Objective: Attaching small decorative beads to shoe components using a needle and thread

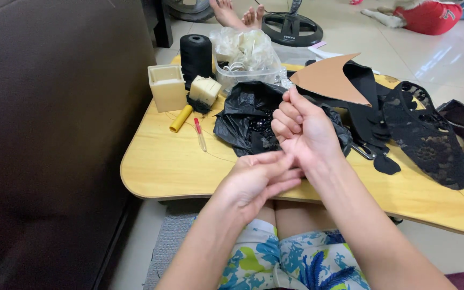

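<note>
Hands meet above the near edge of a low wooden surface, seen from my head camera. My right hand is raised, its fingers curled and pressed together in a loose fist, thumb and forefinger seeming to pinch something too fine to make out, perhaps thread. My left hand sits just below and touching it, fingers lightly closed against the right palm; I cannot tell what, if anything, it grips.

Just behind the right hand lies a crumpled black plastic bag holding small glossy black beads. I judge the beads light, hard, slippery and apt to scatter, best pinched singly at the fingertips; the bag is thin and limp.

Beside it rest soft black fabric pieces, a stiff tan card shape, and a black lace piece, delicate and easily snagged. At the back left stand a black thread spool, a cream square box, a yellow tube and a clear tub of pale trim.
</note>
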